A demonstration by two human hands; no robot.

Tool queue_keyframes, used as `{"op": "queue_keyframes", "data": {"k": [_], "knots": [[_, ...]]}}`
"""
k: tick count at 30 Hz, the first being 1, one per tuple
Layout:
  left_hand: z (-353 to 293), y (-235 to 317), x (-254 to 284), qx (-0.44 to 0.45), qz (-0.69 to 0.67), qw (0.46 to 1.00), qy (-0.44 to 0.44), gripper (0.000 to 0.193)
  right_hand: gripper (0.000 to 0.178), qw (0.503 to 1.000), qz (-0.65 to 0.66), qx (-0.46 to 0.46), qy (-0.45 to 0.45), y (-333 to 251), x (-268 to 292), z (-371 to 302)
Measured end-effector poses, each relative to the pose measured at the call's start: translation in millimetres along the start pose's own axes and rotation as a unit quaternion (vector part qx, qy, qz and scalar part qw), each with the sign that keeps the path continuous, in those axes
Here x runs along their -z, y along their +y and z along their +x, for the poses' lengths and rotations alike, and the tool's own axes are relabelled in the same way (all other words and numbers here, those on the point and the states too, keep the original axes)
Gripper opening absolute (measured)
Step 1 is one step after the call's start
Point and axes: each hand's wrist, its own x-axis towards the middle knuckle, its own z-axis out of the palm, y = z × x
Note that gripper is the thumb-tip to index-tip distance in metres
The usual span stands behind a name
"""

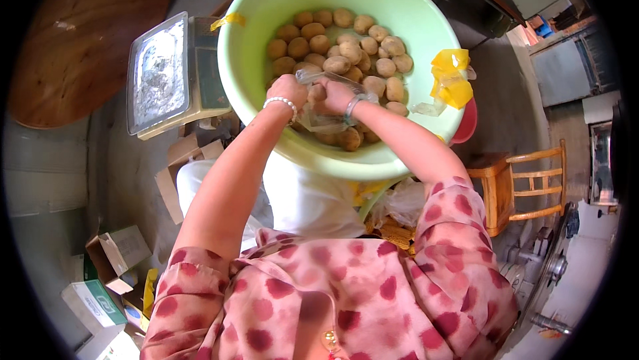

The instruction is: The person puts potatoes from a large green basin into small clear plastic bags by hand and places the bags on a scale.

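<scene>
A large pale green basin [243, 47] stands in front of me, with many brown, egg-shaped fruits that look like kiwifruit [337, 64] on its bottom. Both my hands are inside it, close together, low over the near fruits. My left hand [290, 89], with a white bead bracelet at the wrist, is closed on a thin clear plastic bag [319, 121]. My right hand [337, 96], wearing a pale bangle, is closed on the same bag, its film crumpled around the fingers. The bag partly hides the fingers and the fruits beneath.
Yellow plastic [452, 79] hangs over the basin's right rim, above a pink-red bowl [466, 122]. A wooden chair [509, 183] stands at right. A lidded clear container [160, 70] and a round wooden board [86, 40] are at left. Opened cartons [116, 257] lie at lower left.
</scene>
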Motion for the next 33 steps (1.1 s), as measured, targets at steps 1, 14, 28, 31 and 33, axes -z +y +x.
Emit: {"op": "queue_keyframes", "data": {"k": [1,14,28,31,33], "knots": [[-4.5,1.7,2.0,-0.007,0.012,1.000,0.001,0.030,0.058,0.999,-0.030,-0.011,0.024,0.2,-3.7,-3.3],[-9.1,6.1,3.4,-0.037,0.008,0.998,0.052,0.039,0.062,0.989,-0.128,0.007,0.076,16.9,-11.8,-5.0],[-19.4,8.6,3.3,-0.079,0.004,0.994,0.072,0.032,0.042,0.914,-0.258,-0.121,0.288,120.4,122.4,35.1],[-22.8,12.1,2.8,-0.091,-0.007,0.993,0.069,0.031,0.055,0.924,-0.250,-0.137,0.253,179.3,121.7,37.4],[-25.2,13.8,4.5,-0.096,-0.008,0.993,0.061,0.031,0.060,0.933,-0.237,-0.163,0.213,186.9,123.8,46.3]]}}
